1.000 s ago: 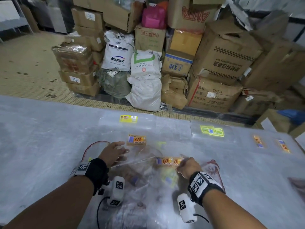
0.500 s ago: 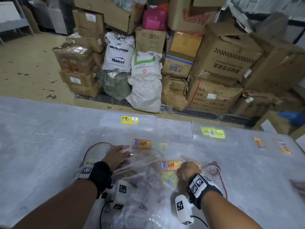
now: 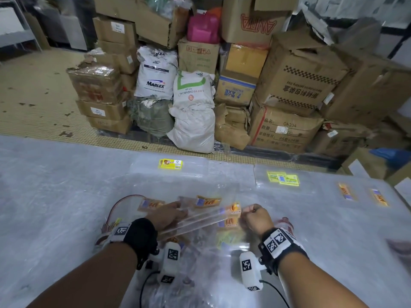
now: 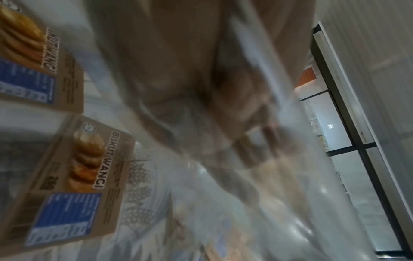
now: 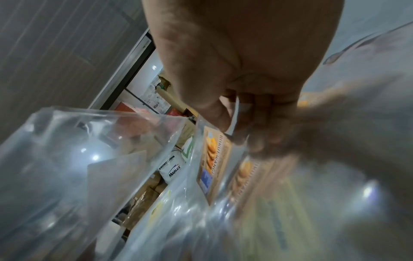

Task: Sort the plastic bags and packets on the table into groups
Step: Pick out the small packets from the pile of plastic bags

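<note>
You can read "BISKUT WANGI" on the brown card label with a blue panel (image 4: 73,180) inside a clear plastic packet; the same words stand on the brown label (image 5: 211,163) in the right wrist view. Left of the white woven sack marked "LOTTE CHEMICAL TITAN" (image 3: 192,90), upside down, a white sack (image 3: 155,74) reads "MARLEX". Right of it, a blue-and-white carton (image 3: 235,91) reads "BLUE AXE" upside down, and a brown carton (image 3: 284,127) shows "CH204". Above, a tall brown carton (image 3: 255,21) bears red letters that look like "ANITA", upside down.

Clear flat plastic packet with brown "BISKUT WANGI" label (image 3: 230,210), lifted and stretched between both sets of fingers, above similar crumpled packets (image 3: 200,247).
</note>
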The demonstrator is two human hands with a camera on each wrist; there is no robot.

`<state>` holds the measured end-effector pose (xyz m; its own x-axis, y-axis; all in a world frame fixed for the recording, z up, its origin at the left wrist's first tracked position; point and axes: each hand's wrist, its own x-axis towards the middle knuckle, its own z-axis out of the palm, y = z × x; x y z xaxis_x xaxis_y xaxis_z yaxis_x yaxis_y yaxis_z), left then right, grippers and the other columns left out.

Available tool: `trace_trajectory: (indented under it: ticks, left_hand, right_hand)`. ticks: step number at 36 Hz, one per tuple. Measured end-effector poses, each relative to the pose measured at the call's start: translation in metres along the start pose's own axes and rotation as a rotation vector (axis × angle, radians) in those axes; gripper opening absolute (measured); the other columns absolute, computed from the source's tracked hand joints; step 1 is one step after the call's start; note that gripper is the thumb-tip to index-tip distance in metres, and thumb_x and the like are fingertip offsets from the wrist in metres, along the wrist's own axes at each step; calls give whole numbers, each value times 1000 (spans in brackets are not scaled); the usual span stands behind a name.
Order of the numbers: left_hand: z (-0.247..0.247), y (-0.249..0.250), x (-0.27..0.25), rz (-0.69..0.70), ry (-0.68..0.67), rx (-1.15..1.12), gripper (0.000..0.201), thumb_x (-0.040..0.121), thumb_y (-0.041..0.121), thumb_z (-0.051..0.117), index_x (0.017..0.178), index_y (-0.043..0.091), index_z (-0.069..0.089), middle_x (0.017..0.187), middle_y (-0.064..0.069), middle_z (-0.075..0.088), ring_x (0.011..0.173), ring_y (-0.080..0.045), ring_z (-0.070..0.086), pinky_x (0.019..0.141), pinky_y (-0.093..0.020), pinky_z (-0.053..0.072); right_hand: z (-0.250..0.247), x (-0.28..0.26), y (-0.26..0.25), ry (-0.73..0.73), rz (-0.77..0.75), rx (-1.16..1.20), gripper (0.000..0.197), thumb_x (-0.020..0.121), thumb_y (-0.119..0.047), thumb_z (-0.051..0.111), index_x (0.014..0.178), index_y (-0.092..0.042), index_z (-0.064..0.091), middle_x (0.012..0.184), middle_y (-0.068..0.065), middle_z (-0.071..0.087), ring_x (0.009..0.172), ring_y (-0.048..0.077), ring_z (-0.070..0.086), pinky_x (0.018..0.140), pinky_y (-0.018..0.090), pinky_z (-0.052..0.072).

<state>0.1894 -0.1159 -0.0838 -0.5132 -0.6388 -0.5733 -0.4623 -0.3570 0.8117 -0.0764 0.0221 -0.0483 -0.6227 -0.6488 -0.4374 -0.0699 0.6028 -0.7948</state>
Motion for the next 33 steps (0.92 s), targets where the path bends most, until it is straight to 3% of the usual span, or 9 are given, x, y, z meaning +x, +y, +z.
trace_trajectory:
  ticks: [2, 5, 8, 11, 15, 21, 23, 29, 33]
  left_hand:
    - [-11, -36, 44, 11, -18, 61, 77, 62, 72, 74, 130, 41, 56, 133, 10, 62, 122, -22, 59, 110, -50, 40]
    - [-5, -28, 39, 16, 2, 79, 72, 62, 74, 71, 127, 44, 59, 131, 11, 64, 122, -22, 59, 109, -50, 40]
    - [16, 18, -8, 41, 16, 59, 44, 74, 57, 66, 116, 41, 65, 115, 4, 70, 105, -16, 64, 101, -40, 46]
    - [32, 44, -32, 110, 90, 32, 10, 93, 32, 59, 102, 28, 63, 97, 0, 72, 91, -19, 67, 84, -36, 49]
    - [41, 50, -37, 158, 178, -10, 8, 100, 19, 54, 99, 19, 62, 86, -3, 72, 54, -11, 56, 54, -26, 45]
    - [49, 53, -33, 132, 265, -82, 11, 96, 9, 59, 86, 12, 62, 59, 4, 62, 45, -9, 52, 45, -19, 44]
    - [51, 56, -34, 105, 262, -88, 13, 94, 10, 63, 81, 14, 61, 64, -1, 59, 45, -12, 50, 42, -20, 41]
    - [48, 57, -36, 78, 195, -37, 9, 92, 19, 66, 86, 12, 63, 75, -5, 61, 65, -18, 54, 63, -30, 43]
    - [50, 60, -39, 74, 156, -157, 6, 93, 11, 64, 91, 8, 60, 72, -9, 64, 54, -19, 59, 55, -29, 48]
  right_hand:
    - [-1, -4, -7, -43, 19, 159, 24, 87, 11, 43, 80, -11, 49, 79, 21, 59, 57, 26, 58, 52, 36, 46]
    - [-3, -8, -16, -109, 25, 299, 24, 92, 10, 41, 83, -11, 49, 72, 16, 63, 60, 31, 65, 49, 33, 50]
    - [-2, -15, -27, -210, 27, 357, 22, 96, 8, 41, 86, -10, 51, 62, 7, 65, 55, 27, 65, 52, 33, 50]
    - [-2, -21, -38, -299, 38, 429, 21, 96, 7, 43, 87, -10, 53, 72, 9, 62, 53, 23, 60, 55, 35, 50]
    - [-6, -25, -44, -423, 71, 520, 13, 98, -2, 50, 89, -11, 53, 104, 22, 69, 54, 23, 62, 55, 36, 50]
    - [-8, -32, -48, -492, 83, 610, 20, 100, 1, 41, 93, -9, 57, 103, 22, 70, 48, 20, 57, 39, 27, 49]
    - [-9, -32, -48, -502, 78, 627, 19, 99, 0, 41, 99, -8, 57, 108, 22, 70, 54, 22, 60, 42, 27, 48]
    - [-12, -42, -55, -487, 66, 593, 24, 99, 0, 41, 120, -2, 53, 97, 16, 74, 70, 31, 71, 46, 29, 54]
    - [-10, -41, -53, -479, 109, 538, 30, 101, -15, 42, 124, -3, 58, 113, 19, 70, 86, 34, 70, 79, 45, 54]
